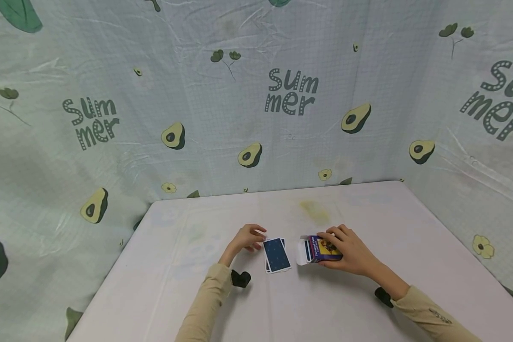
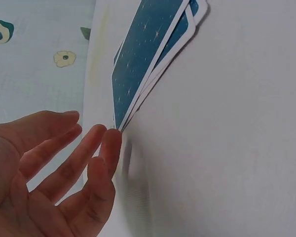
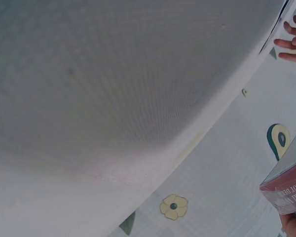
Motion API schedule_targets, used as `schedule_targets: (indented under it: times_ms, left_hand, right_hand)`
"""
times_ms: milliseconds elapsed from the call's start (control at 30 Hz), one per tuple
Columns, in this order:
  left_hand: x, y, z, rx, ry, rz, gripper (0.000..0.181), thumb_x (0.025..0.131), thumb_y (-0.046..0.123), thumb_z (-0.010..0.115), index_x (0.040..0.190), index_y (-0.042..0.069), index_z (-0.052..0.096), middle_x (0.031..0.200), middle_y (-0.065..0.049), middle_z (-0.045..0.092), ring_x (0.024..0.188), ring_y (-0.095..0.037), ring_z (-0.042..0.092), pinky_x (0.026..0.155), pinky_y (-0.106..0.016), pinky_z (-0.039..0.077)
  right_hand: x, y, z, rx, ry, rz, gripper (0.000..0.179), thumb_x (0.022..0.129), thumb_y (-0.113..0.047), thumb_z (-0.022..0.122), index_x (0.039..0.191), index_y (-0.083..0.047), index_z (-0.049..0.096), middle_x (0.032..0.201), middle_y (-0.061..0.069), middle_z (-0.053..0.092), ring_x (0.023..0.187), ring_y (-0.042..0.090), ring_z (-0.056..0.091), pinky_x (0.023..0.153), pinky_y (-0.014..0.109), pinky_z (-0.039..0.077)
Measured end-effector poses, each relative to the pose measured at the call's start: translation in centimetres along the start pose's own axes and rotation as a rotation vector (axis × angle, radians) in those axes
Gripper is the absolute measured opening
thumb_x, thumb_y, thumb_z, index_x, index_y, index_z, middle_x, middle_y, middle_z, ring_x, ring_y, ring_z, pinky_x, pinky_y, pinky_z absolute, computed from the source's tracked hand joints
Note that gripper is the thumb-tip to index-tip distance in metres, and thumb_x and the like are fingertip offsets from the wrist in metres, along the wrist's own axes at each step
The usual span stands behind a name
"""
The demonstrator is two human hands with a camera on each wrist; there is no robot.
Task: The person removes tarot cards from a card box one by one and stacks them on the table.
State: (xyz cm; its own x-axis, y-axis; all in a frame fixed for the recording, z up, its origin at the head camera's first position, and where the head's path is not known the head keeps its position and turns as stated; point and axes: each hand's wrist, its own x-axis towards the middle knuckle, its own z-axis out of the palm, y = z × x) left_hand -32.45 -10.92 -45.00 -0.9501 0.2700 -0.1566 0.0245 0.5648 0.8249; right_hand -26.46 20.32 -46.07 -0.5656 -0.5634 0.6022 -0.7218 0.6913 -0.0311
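My right hand (image 1: pixel 351 251) grips a tarot card box (image 1: pixel 325 249), purple with a yellow picture, its white flap open toward the left. The ends of cards show inside the opening. In the right wrist view, a red and grey end of the box (image 3: pixel 286 190) with white lettering appears at the right edge. Left of the box lies a small, uneven stack of dark blue, white-bordered cards (image 1: pixel 276 255). Beside its far left corner is my left hand (image 1: pixel 249 237), fingers loosely bent and parted. In the left wrist view, its fingertips are right at the corner of the cards (image 2: pixel 148 49).
A white cloth covers the table (image 1: pixel 188 304), with a faint yellow stain (image 1: pixel 315 212) toward the back. Behind and along the sides hangs a curtain (image 1: pixel 205 114) printed with avocados and lettering. Dark bands (image 1: pixel 241 279) sit at both wrists.
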Motion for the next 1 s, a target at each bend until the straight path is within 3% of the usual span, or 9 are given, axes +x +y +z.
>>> schedule_targets:
  times_ms: [267,667,1000]
  left_hand:
    - [-0.6,0.0,-0.1,-0.060,0.037,0.054,0.030,0.084,0.010,0.059,0.111,-0.002,0.056,0.097,-0.020,0.065,0.072,-0.028,0.066,0.052,-0.029,0.053]
    - [-2.9,1.2,0.3,-0.137,0.012,0.154,0.030,0.084,0.008,0.058,0.110,-0.008,0.055,0.096,-0.029,0.061,0.077,-0.038,0.064,0.052,-0.028,0.053]
    - [-5.0,2.9,1.1,-0.211,-0.026,0.210,0.027,0.084,0.005,0.056,0.107,-0.009,0.055,0.097,-0.035,0.058,0.082,-0.045,0.060,0.058,-0.037,0.055]
  right_hand:
    - [0.3,-0.2,0.1,0.001,0.000,-0.008,0.068,0.062,-0.056,0.071,0.118,-0.021,0.054,0.101,-0.007,0.051,0.088,0.007,0.036,0.068,0.024,0.035]
    - [0.5,0.2,0.0,0.004,-0.012,0.000,0.068,0.063,-0.059,0.069,0.119,-0.022,0.053,0.103,-0.007,0.051,0.090,0.007,0.036,0.068,0.026,0.037]
    - [0.6,0.2,0.0,0.006,-0.005,0.014,0.070,0.059,-0.051,0.075,0.119,-0.021,0.054,0.103,-0.006,0.050,0.090,0.007,0.036,0.068,0.026,0.036]
